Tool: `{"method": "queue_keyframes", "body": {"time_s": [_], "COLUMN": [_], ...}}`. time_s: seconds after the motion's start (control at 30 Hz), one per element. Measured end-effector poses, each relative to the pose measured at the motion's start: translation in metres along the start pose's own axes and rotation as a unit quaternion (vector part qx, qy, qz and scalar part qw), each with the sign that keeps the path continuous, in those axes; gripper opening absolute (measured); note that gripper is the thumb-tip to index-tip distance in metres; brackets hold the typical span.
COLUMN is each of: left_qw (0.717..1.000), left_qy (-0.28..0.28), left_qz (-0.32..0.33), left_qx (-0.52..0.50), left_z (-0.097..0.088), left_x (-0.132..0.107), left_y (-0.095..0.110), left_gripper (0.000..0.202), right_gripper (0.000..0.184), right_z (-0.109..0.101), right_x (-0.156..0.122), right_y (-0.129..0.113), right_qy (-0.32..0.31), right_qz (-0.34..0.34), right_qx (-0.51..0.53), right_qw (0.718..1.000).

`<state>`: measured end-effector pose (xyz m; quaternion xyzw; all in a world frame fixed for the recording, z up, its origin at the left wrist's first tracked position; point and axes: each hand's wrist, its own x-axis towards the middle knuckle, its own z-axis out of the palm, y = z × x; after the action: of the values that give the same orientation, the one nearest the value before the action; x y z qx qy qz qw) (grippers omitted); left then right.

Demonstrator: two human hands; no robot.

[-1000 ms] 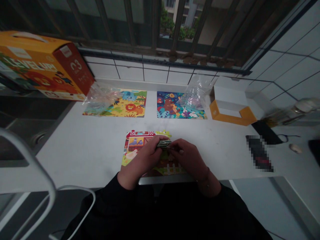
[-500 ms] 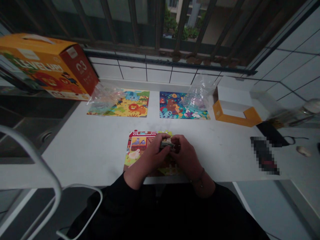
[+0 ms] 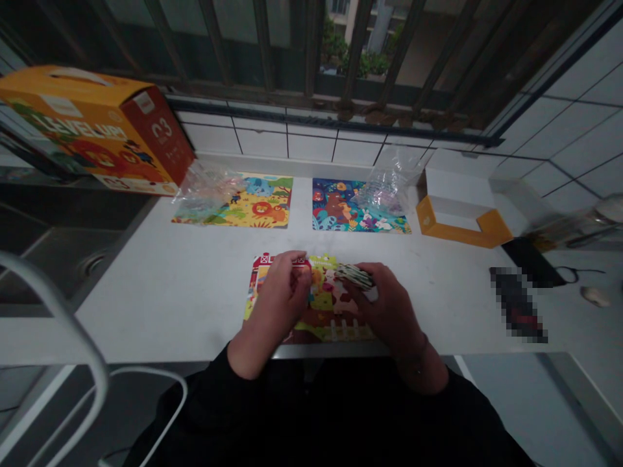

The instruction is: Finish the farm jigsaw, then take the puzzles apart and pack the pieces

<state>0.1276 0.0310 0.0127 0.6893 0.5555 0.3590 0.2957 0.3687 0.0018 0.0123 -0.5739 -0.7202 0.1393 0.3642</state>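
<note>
The right hand (image 3: 389,301) grips a small stack of puzzle pieces (image 3: 355,276) at frame centre, long axis slanting down-right — over the colourful farm jigsaw (image 3: 321,305) on the white surface (image 3: 185,285); the left hand (image 3: 282,295), fingers curled, rests on the jigsaw's left part.

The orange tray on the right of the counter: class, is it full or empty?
Empty. The orange tray shows only its bare white floor between its orange walls; nothing lies inside. It sits beside the plastic bag.
</note>
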Motion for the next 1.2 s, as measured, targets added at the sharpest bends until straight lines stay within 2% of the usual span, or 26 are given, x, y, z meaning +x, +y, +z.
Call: {"method": "queue_keyframes", "body": {"time_s": [0.07, 0.1, 0.2, 0.3, 0.4, 0.47, 0.57, 0.63, 0.83, 0.93, 1.03, 1.13, 1.2], "left_qw": [0.996, 0.991, 0.962, 0.936, 0.933, 0.94, 0.953, 0.958, 0.969, 0.974, 0.974, 0.965, 0.962], "left_qy": [0.032, 0.027, 0.043, -0.003, -0.032, -0.041, -0.053, -0.048, -0.02, -0.011, 0.01, 0.025, 0.011], "left_qz": [-0.01, -0.017, -0.082, -0.116, -0.118, -0.115, -0.111, -0.118, -0.192, -0.22, -0.223, -0.247, -0.257], "left_qx": [0.085, 0.128, 0.257, 0.331, 0.34, 0.319, 0.276, 0.259, 0.154, 0.049, -0.039, -0.087, -0.093], "left_z": [-0.02, -0.031, -0.061, -0.077, -0.079, -0.076, -0.07, -0.067, -0.067, -0.066, -0.064, -0.063, -0.063], "left_x": [-0.003, -0.005, -0.015, -0.026, -0.032, -0.033, -0.028, -0.025, -0.02, -0.018, -0.014, -0.007, -0.001], "left_y": [-0.007, -0.011, -0.026, -0.037, -0.039, -0.037, -0.034, -0.032, -0.029, -0.035, -0.043, -0.045, -0.042], "left_gripper": [0.038, 0.041, 0.054, 0.055, 0.052, 0.051, 0.052, 0.051, 0.04, 0.037, 0.041, 0.053, 0.059], "right_gripper": [0.026, 0.028, 0.032, 0.031, 0.03, 0.03, 0.03, 0.029, 0.028, 0.028, 0.027, 0.026, 0.027], "right_z": [-0.023, -0.033, -0.052, -0.05, -0.035, -0.025, -0.015, -0.009, 0.011, 0.012, 0.009, 0.009, 0.01], "right_x": [-0.008, -0.014, -0.033, -0.05, -0.059, -0.062, -0.061, -0.06, -0.058, -0.058, -0.059, -0.059, -0.06], "right_y": [0.006, 0.01, 0.02, 0.029, 0.034, 0.032, 0.021, 0.013, 0.007, 0.008, 0.008, 0.01, 0.011], "right_qy": [0.045, 0.063, 0.083, 0.039, -0.036, -0.045, -0.015, -0.016, -0.043, -0.046, -0.039, -0.038, -0.043], "right_qz": [0.031, 0.051, 0.093, 0.08, 0.055, 0.052, 0.057, 0.051, 0.032, 0.024, 0.031, 0.036, 0.033], "right_qx": [-0.03, -0.046, -0.065, -0.052, -0.029, -0.022, -0.008, 0.016, 0.043, 0.048, 0.054, 0.056, 0.058], "right_qw": [0.998, 0.996, 0.99, 0.995, 0.997, 0.997, 0.998, 0.998, 0.998, 0.998, 0.997, 0.997, 0.997]}}
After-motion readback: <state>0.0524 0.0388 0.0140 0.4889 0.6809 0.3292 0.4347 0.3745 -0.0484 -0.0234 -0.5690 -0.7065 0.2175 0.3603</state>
